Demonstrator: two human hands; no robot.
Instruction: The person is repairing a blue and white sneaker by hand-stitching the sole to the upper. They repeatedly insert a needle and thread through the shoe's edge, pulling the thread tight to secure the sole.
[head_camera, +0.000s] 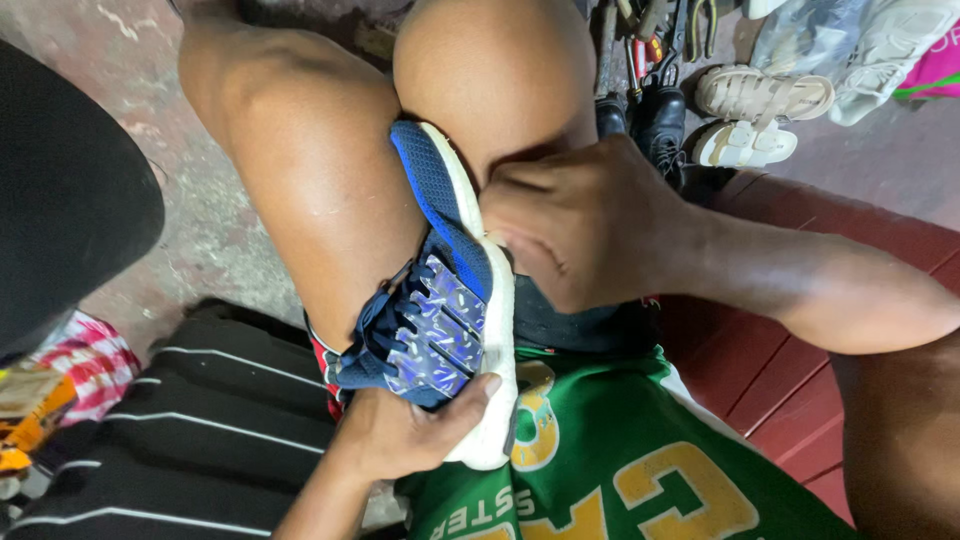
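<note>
A blue sneaker (445, 290) with a white sole and a shiny patterned side panel is wedged between my two bare knees, its toe pointing away from me. My left hand (405, 430) grips the heel end from below, thumb pressed on the white sole. My right hand (585, 225) is closed in a fist against the sole edge near the middle of the shoe; whatever it may pinch is hidden by the fingers. I wear a green jersey (620, 460) with yellow lettering.
Black boots (650, 120), beige sandals (750, 115) and hand tools (640, 45) lie on the concrete floor ahead. A red wooden bench (770, 380) is under me on the right. A black striped cloth (215, 430) and a dark rounded object (70, 190) sit at left.
</note>
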